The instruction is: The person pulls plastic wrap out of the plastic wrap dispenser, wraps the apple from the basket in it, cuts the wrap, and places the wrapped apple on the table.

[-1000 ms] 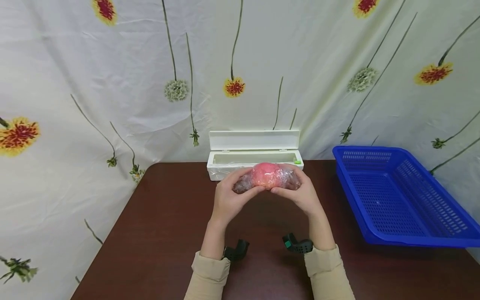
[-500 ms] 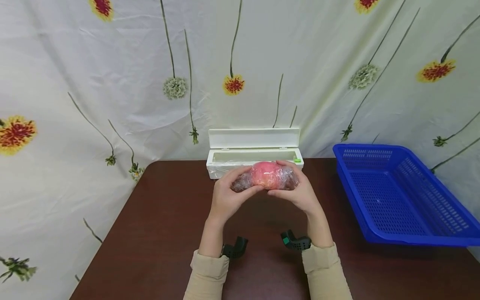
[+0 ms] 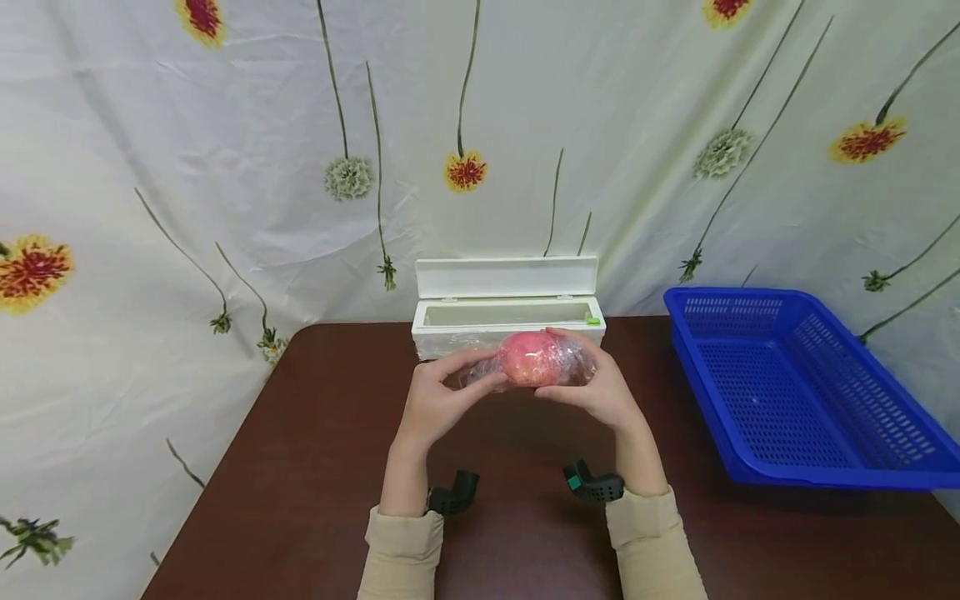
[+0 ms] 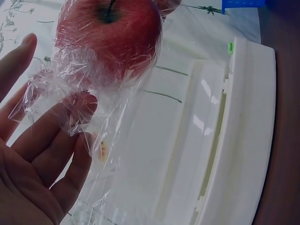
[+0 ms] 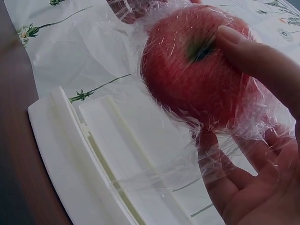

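Observation:
A red apple (image 3: 529, 358) in clear plastic wrap is held up over the table, in front of the wrap dispenser. My right hand (image 3: 607, 387) grips it from the right. In the right wrist view the thumb lies on the apple (image 5: 197, 65) near its stem, with fingers under its far side. My left hand (image 3: 435, 398) is at the left side, around the loose wrap end (image 3: 476, 371). In the left wrist view the left thumb stands off the apple (image 4: 112, 37), and the fingertips touch the crumpled plastic wrap (image 4: 77, 70).
The white wrap dispenser (image 3: 510, 343) stands at the table's back edge, lid raised, with a green tab at its right end. A blue plastic basket (image 3: 712, 400) sits at the right of the dark brown table (image 3: 322, 467). Behind hangs a flowered cloth (image 3: 285, 125).
My left hand has drawn back to the left, its fingertips now off the apple's side. The apple is slightly lower in view; the right hand keeps its hold.

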A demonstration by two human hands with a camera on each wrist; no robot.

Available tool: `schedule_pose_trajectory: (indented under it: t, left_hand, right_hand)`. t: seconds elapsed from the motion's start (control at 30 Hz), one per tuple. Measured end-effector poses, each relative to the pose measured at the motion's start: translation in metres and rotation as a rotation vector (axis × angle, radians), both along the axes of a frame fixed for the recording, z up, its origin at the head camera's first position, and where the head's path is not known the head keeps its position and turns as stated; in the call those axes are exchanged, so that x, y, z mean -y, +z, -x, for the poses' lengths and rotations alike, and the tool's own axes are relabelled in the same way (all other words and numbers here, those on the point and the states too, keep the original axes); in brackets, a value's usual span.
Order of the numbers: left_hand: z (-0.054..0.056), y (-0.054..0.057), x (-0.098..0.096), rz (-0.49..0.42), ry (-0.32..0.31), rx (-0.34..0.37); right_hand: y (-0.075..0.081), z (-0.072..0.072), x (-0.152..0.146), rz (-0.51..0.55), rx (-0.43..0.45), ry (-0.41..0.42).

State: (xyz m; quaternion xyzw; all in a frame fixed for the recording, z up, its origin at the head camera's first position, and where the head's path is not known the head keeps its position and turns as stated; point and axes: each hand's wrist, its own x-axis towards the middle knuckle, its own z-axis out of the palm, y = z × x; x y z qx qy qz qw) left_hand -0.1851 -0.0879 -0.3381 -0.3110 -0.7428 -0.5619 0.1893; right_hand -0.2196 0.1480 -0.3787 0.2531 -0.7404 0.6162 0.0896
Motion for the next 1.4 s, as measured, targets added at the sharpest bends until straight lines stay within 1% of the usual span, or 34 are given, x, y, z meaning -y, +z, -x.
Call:
schedule_pose_trajectory:
  t: [0.1, 0.17, 0.3, 0.4, 0.57, 0.7, 0.87, 1.03, 1.23, 1.4]
  left_hand:
    - [0.000, 0.000, 0.001, -0.012, -0.008, 0.001]
    - [-0.001, 0.000, 0.002, -0.024, 0.000, 0.003]
    - [-0.001, 0.001, 0.004, -0.038, 0.078, -0.027]
    - [0.000, 0.002, 0.006, -0.045, 0.139, -0.063]
    - [0.001, 0.001, 0.010, -0.074, 0.189, -0.099]
    - [0.002, 0.000, 0.014, -0.115, 0.207, -0.078]
    - [0.005, -0.003, 0.019, -0.176, 0.210, -0.049]
    - [0.008, -0.006, 0.024, -0.221, 0.225, -0.021]
    - [0.008, -0.007, 0.029, -0.238, 0.243, 0.025]
    - [0.008, -0.007, 0.032, -0.212, 0.270, 0.033]
  right_hand:
    - [-0.001, -0.001, 0.000, -0.001, -0.008, -0.007]
    - [-0.001, -0.001, 0.000, -0.001, -0.001, -0.013]
    - [0.001, -0.002, 0.000, -0.001, 0.013, -0.021]
    - [0.002, -0.003, -0.001, -0.001, 0.016, -0.028]
    - [0.003, -0.004, -0.003, 0.008, 0.025, -0.021]
    - [0.004, -0.005, -0.004, 0.029, 0.033, -0.005]
    - [0.005, -0.007, -0.006, 0.069, 0.042, 0.017]
    - [0.004, -0.006, -0.010, 0.098, 0.025, 0.039]
    - [0.003, -0.006, -0.016, 0.128, 0.005, 0.069]
    - [0.004, -0.008, -0.019, 0.127, -0.001, 0.104]
